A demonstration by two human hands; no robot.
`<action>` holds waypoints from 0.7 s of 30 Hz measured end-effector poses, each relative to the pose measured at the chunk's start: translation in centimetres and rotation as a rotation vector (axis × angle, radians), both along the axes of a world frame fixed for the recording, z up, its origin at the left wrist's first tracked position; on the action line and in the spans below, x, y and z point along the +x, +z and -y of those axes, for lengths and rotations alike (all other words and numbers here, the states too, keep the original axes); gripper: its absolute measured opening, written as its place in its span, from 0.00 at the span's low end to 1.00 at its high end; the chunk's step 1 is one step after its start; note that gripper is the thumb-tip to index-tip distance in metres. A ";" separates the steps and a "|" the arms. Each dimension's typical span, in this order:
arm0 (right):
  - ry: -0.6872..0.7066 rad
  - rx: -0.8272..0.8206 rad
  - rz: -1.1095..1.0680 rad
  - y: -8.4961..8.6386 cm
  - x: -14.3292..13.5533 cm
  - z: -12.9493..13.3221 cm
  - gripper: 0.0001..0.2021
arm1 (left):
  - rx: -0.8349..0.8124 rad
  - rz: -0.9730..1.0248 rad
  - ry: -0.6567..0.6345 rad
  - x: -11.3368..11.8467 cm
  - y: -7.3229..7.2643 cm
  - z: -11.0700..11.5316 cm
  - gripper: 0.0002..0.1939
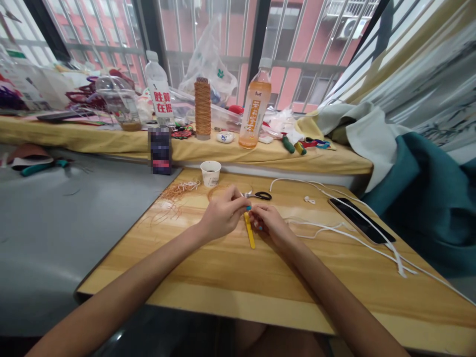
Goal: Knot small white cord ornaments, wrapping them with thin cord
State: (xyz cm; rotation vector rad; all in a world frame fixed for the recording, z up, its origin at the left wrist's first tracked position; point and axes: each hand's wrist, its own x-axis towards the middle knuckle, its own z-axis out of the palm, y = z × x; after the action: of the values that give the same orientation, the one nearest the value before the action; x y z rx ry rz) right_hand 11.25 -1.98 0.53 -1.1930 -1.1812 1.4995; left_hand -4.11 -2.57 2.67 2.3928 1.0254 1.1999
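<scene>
Over the middle of the wooden table (193,277), my left hand (223,214) and my right hand (270,224) meet with their fingertips pinched close together. What lies between the fingers is too small or hidden to make out. A narrow yellow strip-like tool (250,234) shows just below the fingertips; whether it is held or lies on the table I cannot tell. Behind the hands are scissors (262,195) with black handles, partly covered. Fine orange thread (213,192) curves beside my left hand. White cord (322,225) runs to the right from near my right hand.
A paper cup (210,174) stands behind a pile of thread scraps (177,192). At the right lies a phone (360,220) crossed by white cord. The sill holds a thread spool (203,109), a water bottle (159,91) and an orange drink bottle (256,106).
</scene>
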 end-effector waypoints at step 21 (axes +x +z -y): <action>-0.067 0.302 -0.037 -0.3 -0.7 0.2 0.09 | -1.065 0.964 -0.061 0.1 -0.7 -2.4 0.05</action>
State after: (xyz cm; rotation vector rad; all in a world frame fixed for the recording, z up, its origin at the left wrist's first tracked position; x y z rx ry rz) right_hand 10.54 -2.18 0.24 -0.9868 -1.2778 1.2365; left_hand -3.97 -0.18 2.00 0.8597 0.8670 1.1256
